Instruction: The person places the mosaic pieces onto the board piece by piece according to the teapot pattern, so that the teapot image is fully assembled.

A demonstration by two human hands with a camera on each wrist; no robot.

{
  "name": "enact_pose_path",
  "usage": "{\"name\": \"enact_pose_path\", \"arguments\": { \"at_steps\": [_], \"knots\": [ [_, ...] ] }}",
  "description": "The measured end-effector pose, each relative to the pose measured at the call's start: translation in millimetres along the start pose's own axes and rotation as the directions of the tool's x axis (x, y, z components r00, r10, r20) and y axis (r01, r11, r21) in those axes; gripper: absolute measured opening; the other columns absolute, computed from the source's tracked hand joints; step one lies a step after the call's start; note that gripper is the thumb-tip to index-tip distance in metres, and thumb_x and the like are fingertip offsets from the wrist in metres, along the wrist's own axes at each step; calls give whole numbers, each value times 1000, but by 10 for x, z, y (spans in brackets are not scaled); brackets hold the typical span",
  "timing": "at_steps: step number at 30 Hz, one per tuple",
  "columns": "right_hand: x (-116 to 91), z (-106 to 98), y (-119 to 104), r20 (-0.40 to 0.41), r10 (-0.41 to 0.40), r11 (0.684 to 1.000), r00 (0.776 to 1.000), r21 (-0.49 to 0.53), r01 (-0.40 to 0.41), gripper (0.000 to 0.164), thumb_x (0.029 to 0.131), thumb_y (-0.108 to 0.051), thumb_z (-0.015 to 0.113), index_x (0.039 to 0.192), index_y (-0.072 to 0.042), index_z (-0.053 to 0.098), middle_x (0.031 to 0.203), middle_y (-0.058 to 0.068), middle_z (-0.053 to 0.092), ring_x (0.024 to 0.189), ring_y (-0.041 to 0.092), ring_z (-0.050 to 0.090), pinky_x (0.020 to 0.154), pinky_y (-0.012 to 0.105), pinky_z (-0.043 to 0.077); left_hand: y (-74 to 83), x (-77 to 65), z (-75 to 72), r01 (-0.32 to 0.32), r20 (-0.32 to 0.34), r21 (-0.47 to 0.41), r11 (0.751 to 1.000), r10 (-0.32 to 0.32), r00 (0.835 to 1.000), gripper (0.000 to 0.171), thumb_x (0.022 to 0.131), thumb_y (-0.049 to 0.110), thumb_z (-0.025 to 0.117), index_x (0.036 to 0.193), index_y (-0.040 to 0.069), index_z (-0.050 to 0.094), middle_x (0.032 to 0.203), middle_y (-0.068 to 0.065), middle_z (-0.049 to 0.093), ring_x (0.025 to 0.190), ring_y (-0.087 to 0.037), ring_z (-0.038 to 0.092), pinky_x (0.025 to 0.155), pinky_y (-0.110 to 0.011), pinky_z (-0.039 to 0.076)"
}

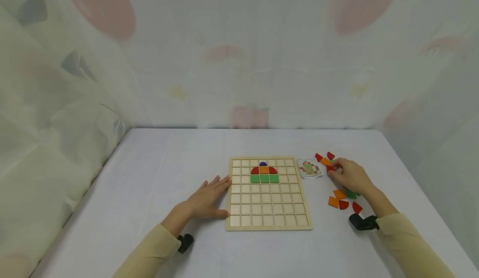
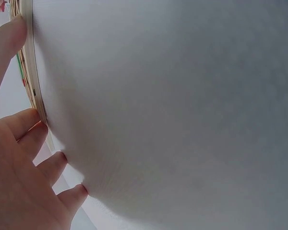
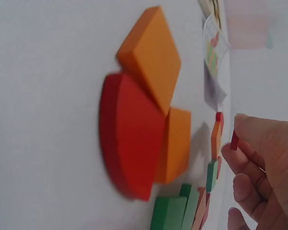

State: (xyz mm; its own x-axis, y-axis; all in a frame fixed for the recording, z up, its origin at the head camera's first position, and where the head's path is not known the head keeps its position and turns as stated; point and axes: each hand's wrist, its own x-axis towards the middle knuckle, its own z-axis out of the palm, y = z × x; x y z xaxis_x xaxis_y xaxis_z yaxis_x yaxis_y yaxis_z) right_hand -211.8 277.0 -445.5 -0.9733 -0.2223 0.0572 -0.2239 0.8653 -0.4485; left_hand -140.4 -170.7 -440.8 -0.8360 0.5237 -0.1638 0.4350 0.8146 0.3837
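Note:
A wooden grid board [image 1: 267,209] lies flat on the table. Near its top sit a blue half-circle [image 1: 263,164], an orange square [image 1: 263,170] between two red quarter-circles, and a row of green squares [image 1: 264,178]. My left hand [image 1: 203,199] rests at the board's left side, fingers spread, with thumb and fingertips against the edge, as the left wrist view also shows. To the right of the board, my right hand [image 1: 351,174] pinches a red piece [image 3: 234,140] between thumb and forefinger. In the right wrist view it is seen edge-on, above the table.
A paper pattern card [image 1: 309,168] lies beside the board's upper right corner. Loose red, orange and green pieces lie behind the right hand and nearer the front, including an orange square [image 1: 333,202] and a red quarter-circle [image 1: 357,207]. Patterned cloth [image 1: 247,61] hangs behind the table.

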Motion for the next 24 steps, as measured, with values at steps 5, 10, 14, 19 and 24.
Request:
{"name": "enact_pose_path", "arguments": {
  "at_steps": [5,10,14,19,24],
  "knots": [
    [15,27,-100,-42,-39,999,998,31,41,26,82,-16,68,100,1,61,89,12,63,64,17,44,55,24,39,11,-7,-9,4,3,-7,1000,-4,1000,90,75,45,71,146,10,26,153,-3,20,140,-34,16,107,-61,14],
    [49,65,-250,-63,-105,994,993,36,107,21,81,-14,69,98,-2,63,87,9,64,63,15,43,54,24,38,19,-8,-18,-3,-2,-4,1000,3,1000,90,75,44,71,146,9,27,153,-4,21,139,-35,17,106,-62,15],
    [67,115,-371,-79,-150,986,986,55,155,21,80,-13,70,97,-2,64,84,7,64,59,13,41,51,23,36,17,-11,-17,-5,2,5,1000,5,1000,90,76,44,71,146,9,26,153,-5,20,139,-35,17,106,-62,16],
    [92,196,-538,-89,-177,981,980,61,183,23,78,-13,72,97,-2,65,83,6,65,60,12,45,51,21,38,18,-9,-21,0,4,7,1000,0,1000,90,76,44,71,146,9,26,153,-4,20,139,-35,17,106,-61,16],
    [107,286,-695,-62,-172,982,983,64,176,22,78,-16,72,96,-5,65,84,3,64,65,13,51,57,25,43,24,-12,-28,4,7,5,1000,-4,1000,91,76,44,71,146,10,26,153,-4,20,140,-34,16,106,-61,15]
  ]
}}
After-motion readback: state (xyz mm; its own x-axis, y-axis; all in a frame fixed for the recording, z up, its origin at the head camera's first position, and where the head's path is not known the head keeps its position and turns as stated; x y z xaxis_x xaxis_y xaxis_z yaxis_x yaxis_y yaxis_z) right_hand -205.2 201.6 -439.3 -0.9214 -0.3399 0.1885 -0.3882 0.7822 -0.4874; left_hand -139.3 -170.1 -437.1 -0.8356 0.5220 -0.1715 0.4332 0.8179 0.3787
